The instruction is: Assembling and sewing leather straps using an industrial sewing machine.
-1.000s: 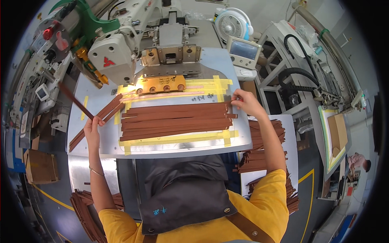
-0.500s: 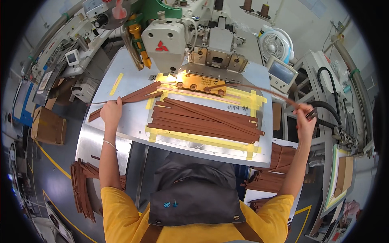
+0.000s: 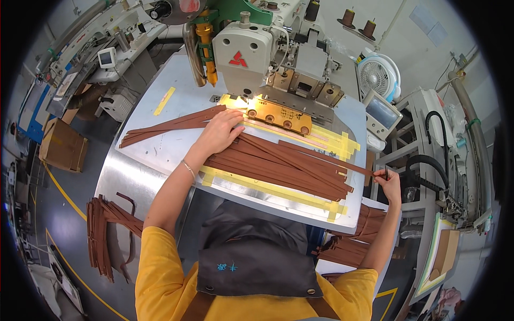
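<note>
Left hand flat, unclenched, on brown straps, right hand pinching one strap's end (off tabletop edge), sewing machine behind

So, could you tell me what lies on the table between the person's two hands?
In the head view, brown leather strips lie between the left hand and right hand.

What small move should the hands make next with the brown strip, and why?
Probably slide the strip toward the machine's yellow clamp. The right hand pinches the strip's far end beyond the table's right edge, and the left hand presses flat on the strips near the clamp, so the strip looks stretched out, but its near end is hidden from view.
</note>
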`<action>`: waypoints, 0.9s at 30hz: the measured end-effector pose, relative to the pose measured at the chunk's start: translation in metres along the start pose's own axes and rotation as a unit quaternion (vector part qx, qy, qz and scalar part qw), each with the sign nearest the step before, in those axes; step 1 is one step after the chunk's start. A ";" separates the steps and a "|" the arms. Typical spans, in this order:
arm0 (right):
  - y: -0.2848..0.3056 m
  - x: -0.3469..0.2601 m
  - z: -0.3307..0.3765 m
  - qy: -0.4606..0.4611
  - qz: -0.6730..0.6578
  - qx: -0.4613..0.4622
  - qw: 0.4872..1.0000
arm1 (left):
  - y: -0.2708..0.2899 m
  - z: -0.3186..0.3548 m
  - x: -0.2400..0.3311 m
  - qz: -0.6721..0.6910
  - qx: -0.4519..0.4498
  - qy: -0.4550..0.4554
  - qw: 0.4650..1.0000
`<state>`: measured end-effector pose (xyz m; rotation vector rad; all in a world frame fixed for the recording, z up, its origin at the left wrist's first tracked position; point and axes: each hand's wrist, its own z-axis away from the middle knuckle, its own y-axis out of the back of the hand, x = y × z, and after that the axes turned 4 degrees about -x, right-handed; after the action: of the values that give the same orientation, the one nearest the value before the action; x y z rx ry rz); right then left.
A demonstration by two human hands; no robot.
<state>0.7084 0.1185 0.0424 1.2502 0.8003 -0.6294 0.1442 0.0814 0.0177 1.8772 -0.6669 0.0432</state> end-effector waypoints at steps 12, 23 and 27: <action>-0.061 -0.046 -0.034 0.003 -0.059 0.003 0.998 | -0.003 0.005 -0.011 0.062 0.009 0.030 0.998; -0.080 -0.061 -0.056 0.025 -0.054 -0.019 0.998 | 0.002 0.001 -0.004 -0.048 -0.057 0.007 0.997; -0.085 -0.067 -0.055 0.003 -0.065 -0.011 0.998 | 0.000 0.002 -0.002 -0.118 -0.020 -0.002 0.993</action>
<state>0.5925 0.1529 0.0420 1.1863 0.8975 -0.7203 0.1421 0.0803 0.0158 1.9061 -0.4417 -0.1253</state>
